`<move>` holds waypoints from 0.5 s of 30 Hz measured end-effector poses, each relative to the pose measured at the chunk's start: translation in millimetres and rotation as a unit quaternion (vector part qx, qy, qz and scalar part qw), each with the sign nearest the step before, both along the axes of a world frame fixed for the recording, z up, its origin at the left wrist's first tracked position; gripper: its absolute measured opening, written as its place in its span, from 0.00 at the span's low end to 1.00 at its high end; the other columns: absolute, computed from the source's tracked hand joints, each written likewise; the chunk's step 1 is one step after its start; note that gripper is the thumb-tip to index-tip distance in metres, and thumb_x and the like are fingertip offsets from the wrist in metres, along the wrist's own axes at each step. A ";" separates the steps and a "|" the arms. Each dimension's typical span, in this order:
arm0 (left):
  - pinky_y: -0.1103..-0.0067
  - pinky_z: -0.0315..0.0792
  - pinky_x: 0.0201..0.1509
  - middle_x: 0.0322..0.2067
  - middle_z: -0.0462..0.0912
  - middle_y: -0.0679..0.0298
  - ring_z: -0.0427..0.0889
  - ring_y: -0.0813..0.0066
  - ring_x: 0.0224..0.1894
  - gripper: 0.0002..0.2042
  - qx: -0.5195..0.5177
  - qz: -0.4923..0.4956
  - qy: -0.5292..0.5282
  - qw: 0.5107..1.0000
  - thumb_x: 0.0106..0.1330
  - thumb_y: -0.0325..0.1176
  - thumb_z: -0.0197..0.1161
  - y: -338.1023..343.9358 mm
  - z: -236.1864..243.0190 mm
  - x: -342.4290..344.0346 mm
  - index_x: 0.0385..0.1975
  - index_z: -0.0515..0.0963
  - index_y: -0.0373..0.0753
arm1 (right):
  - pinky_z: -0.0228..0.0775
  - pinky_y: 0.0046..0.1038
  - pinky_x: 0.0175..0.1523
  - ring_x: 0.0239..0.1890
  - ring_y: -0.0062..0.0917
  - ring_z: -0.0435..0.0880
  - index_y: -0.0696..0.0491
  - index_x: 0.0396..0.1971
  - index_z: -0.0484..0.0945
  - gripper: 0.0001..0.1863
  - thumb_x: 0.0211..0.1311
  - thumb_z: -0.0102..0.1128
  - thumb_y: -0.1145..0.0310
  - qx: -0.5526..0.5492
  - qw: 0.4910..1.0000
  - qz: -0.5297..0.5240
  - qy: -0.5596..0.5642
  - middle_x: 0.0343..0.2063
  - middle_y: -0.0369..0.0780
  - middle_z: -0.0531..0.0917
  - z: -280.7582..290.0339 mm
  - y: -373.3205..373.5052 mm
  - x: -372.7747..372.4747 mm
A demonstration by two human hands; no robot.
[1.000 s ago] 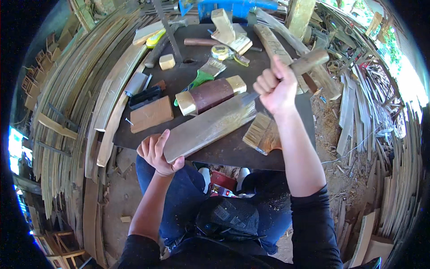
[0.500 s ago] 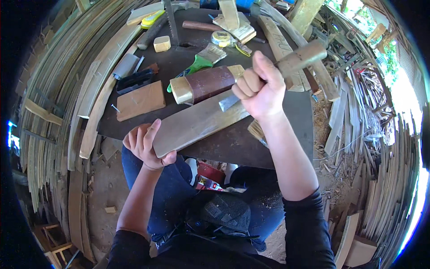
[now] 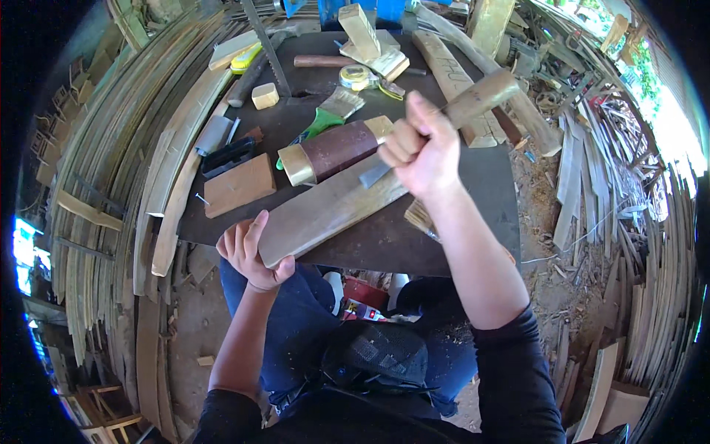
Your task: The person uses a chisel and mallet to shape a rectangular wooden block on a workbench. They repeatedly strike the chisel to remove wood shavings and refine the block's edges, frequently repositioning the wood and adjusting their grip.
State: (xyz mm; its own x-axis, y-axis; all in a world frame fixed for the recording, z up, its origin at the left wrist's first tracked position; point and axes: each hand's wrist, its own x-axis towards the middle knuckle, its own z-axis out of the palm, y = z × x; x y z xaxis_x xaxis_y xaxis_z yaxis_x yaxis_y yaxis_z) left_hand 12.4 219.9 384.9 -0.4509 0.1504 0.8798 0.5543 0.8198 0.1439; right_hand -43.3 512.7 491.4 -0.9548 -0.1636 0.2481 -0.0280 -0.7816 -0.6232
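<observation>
A plain wooden board [image 3: 318, 214] lies slanted across the near part of the dark table. My left hand [image 3: 255, 251] grips its near left end, with thumb and fingers on either side. Above the board's far half, my right hand [image 3: 425, 148] is closed round a chisel [image 3: 481, 96] with a thick wooden handle. The chisel's flat steel blade [image 3: 374, 175] points down and left, at or just over the board's top face; contact cannot be made out. Just behind the board sits a wooden block wrapped in brown sandpaper [image 3: 340, 152].
Beyond the block lie a green-handled brush [image 3: 325, 118], a tape measure [image 3: 357, 76] and stacked wood offcuts [image 3: 360, 33]. On the left are a brown wood block [image 3: 240, 186], a saw blade [image 3: 268, 48] and long planks [image 3: 181, 148]. Another brush [image 3: 420, 217] lies under my right forearm.
The whole view has shifted and tilted slightly. Both hands keep their grips, and the chisel and board stay in nearly the same positions relative to each other.
</observation>
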 end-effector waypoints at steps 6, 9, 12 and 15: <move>0.67 0.61 0.52 0.40 0.82 0.55 0.77 0.55 0.41 0.42 -0.002 0.010 -0.015 1.000 0.59 0.76 0.44 -9.5 -12.4 3.2 0.55 0.80 0.43 | 0.37 0.26 0.22 0.14 0.17 0.44 0.42 0.15 0.58 0.23 0.67 0.58 0.57 -0.011 0.993 -0.113 -0.037 0.10 0.28 0.48 3.5 27.7 -2.8; 0.68 0.60 0.52 0.37 0.82 0.59 0.77 0.59 0.41 0.44 0.006 0.019 0.009 1.000 0.59 0.78 0.41 -5.2 -16.5 0.8 0.54 0.81 0.43 | 0.43 0.24 0.23 0.15 0.17 0.50 0.44 0.20 0.67 0.17 0.68 0.58 0.56 0.023 0.996 -0.082 0.013 0.13 0.29 0.57 -10.8 37.4 -8.4; 0.69 0.60 0.53 0.36 0.81 0.60 0.77 0.61 0.40 0.45 0.012 0.026 0.004 1.000 0.59 0.79 0.39 -6.3 -17.5 0.7 0.53 0.81 0.42 | 0.40 0.25 0.20 0.13 0.18 0.49 0.43 0.16 0.59 0.22 0.69 0.56 0.58 0.016 0.995 -0.089 -0.038 0.10 0.29 0.54 4.6 28.5 -2.5; 0.69 0.60 0.52 0.36 0.81 0.60 0.77 0.62 0.39 0.45 0.015 0.023 0.004 1.000 0.59 0.79 0.38 -5.5 -20.3 0.2 0.52 0.81 0.42 | 0.56 0.22 0.24 0.21 0.17 0.61 0.44 0.31 0.65 0.15 0.66 0.59 0.53 0.070 0.985 -0.149 -0.051 0.19 0.28 0.61 10.5 24.4 -0.6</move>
State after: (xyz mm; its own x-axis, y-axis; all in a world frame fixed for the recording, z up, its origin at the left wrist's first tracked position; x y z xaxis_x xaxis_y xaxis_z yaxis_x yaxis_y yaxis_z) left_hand 12.6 214.4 364.6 -0.4495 0.1030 0.8873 0.5174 0.8398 0.1646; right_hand -43.9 537.1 501.9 -0.9845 0.1010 0.1434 -0.1743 -0.6541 -0.7360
